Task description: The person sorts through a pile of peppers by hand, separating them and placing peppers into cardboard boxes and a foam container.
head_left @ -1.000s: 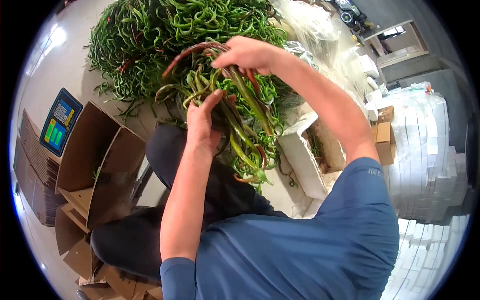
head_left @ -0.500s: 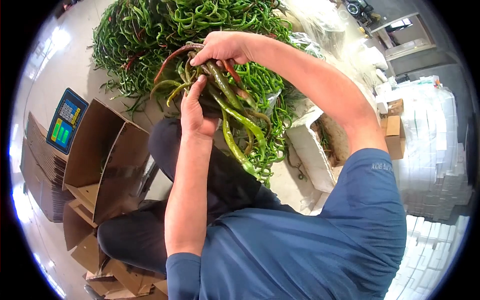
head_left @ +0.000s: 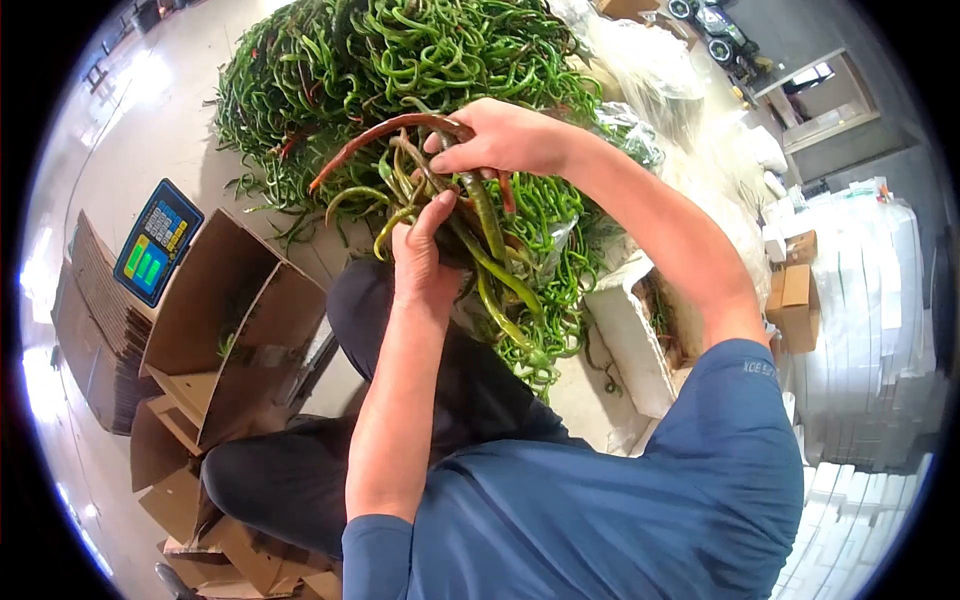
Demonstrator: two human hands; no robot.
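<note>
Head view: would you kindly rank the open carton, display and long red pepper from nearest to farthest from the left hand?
1. Long red pepper, just above the left hand.
2. Open carton, to its left.
3. Display, beyond the carton.

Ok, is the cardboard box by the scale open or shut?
Open: you can see into the box, where something green shows. How full it is, I can't tell.

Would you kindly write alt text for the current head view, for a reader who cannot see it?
The left hand and right hand hold a bunch of long green and reddish peppers in front of a large pepper heap. An open cardboard box stands at left, a white box at right.
</note>
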